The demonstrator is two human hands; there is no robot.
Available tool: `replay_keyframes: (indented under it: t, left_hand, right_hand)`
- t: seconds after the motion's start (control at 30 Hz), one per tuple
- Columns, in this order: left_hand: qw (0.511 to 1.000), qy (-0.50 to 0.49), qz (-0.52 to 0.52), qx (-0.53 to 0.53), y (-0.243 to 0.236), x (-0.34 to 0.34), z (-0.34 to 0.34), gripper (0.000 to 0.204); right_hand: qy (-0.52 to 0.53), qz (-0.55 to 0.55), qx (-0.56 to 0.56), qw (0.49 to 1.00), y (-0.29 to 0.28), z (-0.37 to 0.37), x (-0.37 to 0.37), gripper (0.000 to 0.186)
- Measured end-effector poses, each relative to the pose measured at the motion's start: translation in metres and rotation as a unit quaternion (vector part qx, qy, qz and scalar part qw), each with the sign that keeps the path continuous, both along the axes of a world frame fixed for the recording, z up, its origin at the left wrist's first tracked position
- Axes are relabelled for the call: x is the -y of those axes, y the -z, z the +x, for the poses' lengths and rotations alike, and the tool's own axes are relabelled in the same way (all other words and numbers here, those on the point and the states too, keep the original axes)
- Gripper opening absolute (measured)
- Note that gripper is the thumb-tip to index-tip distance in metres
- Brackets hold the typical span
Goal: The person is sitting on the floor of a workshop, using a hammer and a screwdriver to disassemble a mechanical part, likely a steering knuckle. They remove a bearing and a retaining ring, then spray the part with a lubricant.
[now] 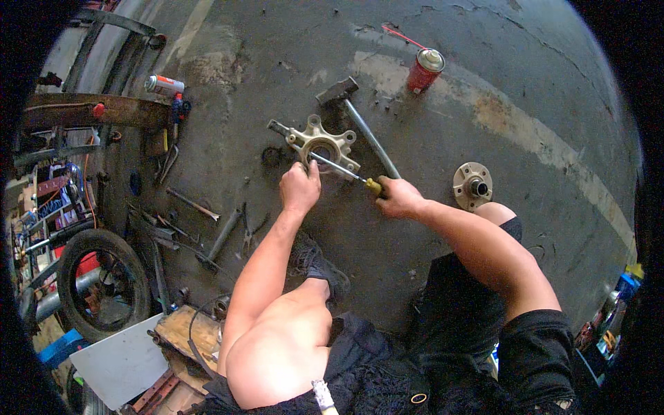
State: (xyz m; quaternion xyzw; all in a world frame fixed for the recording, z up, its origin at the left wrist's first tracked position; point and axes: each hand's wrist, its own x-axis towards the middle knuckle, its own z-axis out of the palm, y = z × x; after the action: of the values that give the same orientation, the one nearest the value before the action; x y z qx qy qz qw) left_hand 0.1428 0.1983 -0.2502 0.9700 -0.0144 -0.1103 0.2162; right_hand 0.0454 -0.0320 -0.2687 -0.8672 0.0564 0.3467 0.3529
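Observation:
A metal steering knuckle with a round bore lies on the floor in front of me. My left hand is closed on its near edge, fingertips partly hidden. In my right hand is a screwdriver with a yellowish handle. Its blade reaches up and left into the bore, close to my left fingers. Just beyond the knuckle lies a hammer, its handle ending next to my right hand. A dark ring rests left of the knuckle. To the right sits a flanged wheel hub, beside my knee.
A red spray can with a red straw stands at the far right. Leftward are a torch on a gas canister, pliers, a wrench-like bar and other tools. A tyre and a white panel stand at lower left.

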Motion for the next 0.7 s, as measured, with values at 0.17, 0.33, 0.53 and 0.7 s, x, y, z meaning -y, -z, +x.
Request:
replay_keyframes:
  t: [0.17,0.33,0.53,0.7]
  left_hand:
    - [0.993,0.023,0.114,-0.021,-0.013,0.007,0.004,0.042]
    - [0.992,0.019,0.119,-0.042,-0.025,0.017,0.006,0.039]
    - [0.988,0.039,0.144,-0.035,-0.033,0.026,0.017,0.037]
    - [0.984,0.058,0.169,-0.010,-0.032,0.035,0.024,0.035]
  right_hand:
    - [-0.011,-0.063,0.126,0.990,-0.009,-0.001,-0.014,0.041]
    - [0.008,-0.037,0.036,0.999,-0.007,0.003,-0.017,0.031]
    - [0.061,0.161,-0.125,0.977,-0.017,0.019,-0.005,0.014]
    - [0.008,0.074,-0.010,0.997,-0.016,0.030,0.017,0.024]
